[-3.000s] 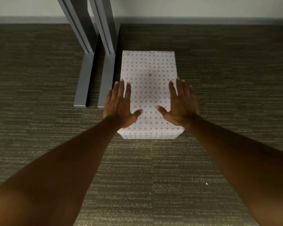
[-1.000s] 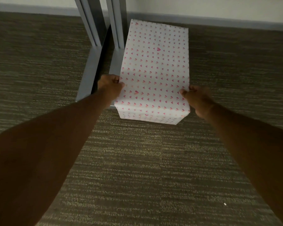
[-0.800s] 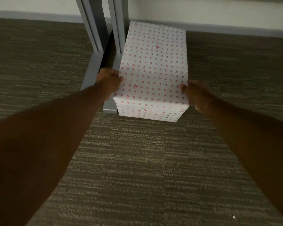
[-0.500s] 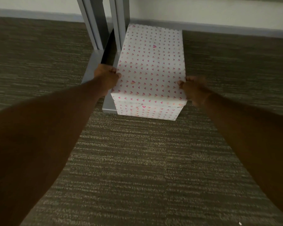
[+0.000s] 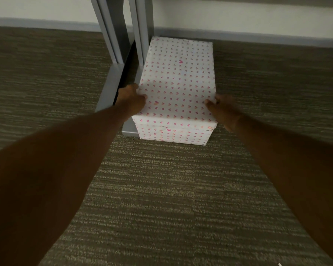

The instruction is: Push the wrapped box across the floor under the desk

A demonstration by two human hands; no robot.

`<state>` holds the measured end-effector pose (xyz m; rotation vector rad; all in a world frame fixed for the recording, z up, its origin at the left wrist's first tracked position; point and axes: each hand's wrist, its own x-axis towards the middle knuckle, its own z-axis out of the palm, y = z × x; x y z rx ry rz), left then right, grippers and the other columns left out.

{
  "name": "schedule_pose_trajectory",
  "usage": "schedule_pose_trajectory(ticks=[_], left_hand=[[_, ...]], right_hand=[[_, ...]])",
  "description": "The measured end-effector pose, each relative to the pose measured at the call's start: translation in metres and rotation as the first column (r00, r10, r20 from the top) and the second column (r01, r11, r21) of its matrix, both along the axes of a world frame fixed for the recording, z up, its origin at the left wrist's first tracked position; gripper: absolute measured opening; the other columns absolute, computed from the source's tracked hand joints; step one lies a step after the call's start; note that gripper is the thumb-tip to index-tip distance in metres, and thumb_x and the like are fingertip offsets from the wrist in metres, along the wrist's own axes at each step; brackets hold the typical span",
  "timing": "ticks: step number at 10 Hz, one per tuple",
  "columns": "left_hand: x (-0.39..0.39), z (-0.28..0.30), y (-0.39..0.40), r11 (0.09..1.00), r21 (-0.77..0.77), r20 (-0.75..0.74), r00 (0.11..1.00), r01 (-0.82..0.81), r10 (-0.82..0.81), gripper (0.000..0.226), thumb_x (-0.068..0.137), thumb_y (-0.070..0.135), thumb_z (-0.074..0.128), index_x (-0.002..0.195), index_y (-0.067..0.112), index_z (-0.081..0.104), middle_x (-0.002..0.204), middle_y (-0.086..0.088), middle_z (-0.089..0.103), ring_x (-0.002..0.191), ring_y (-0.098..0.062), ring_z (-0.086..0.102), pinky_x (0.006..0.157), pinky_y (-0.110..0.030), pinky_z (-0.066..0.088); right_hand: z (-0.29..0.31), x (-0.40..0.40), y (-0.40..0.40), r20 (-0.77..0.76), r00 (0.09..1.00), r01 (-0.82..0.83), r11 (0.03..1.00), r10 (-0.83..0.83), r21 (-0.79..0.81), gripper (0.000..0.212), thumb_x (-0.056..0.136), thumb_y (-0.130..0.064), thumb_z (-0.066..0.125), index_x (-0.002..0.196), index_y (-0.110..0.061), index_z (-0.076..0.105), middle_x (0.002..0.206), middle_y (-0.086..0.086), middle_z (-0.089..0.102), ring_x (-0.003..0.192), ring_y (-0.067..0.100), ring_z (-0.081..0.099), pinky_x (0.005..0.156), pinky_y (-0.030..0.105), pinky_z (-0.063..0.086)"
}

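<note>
The wrapped box lies on the carpet floor in the upper centre of the frame, its long axis running up the picture toward the baseboard; the grey desk leg stands just left of it; the left hand and right hand clamp its near side edges, fingers curled closed on the paper; both sit equally near, so the push runs straight along that axis, I judge.

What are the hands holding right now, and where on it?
Both hands grip the wrapped box near its close end: the left hand on its left side edge, the right hand on its right side edge.
</note>
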<state>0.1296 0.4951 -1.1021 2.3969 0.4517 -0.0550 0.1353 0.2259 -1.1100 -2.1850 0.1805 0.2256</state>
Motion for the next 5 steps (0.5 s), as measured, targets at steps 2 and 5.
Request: schedule_pose_trajectory(ticks=[2, 5], left_hand=[[-0.031, 0.012, -0.012, 0.833, 0.464, 0.021, 0.936, 0.302, -0.351, 0.09, 0.084, 0.056, 0.056, 0.152, 0.01, 0.018, 0.156, -0.018, 0.029, 0.143, -0.037, 0.028, 0.116, -0.05, 0.029], [-0.083, 0.07, -0.043, 0.651, 0.677, 0.031, 0.871, 0.342, -0.49, 0.105, 0.082, 0.074, 0.032, 0.152, 0.011, -0.014, 0.162, -0.017, -0.012, 0.15, -0.029, -0.01, 0.122, -0.043, -0.003]], right_hand=[[0.015, -0.02, 0.007, 0.178, 0.944, -0.191, 0.9, 0.278, -0.393, 0.084, 0.091, -0.048, 0.056, 0.153, -0.006, 0.018, 0.161, 0.017, 0.02, 0.147, 0.035, 0.02, 0.117, 0.049, 0.028], [0.069, -0.072, 0.018, 0.271, 0.824, -0.172, 0.676, 0.498, -0.717, 0.099, 0.088, -0.067, 0.04, 0.154, -0.005, 0.0, 0.163, 0.019, -0.004, 0.15, 0.034, -0.003, 0.122, 0.048, 0.005]])
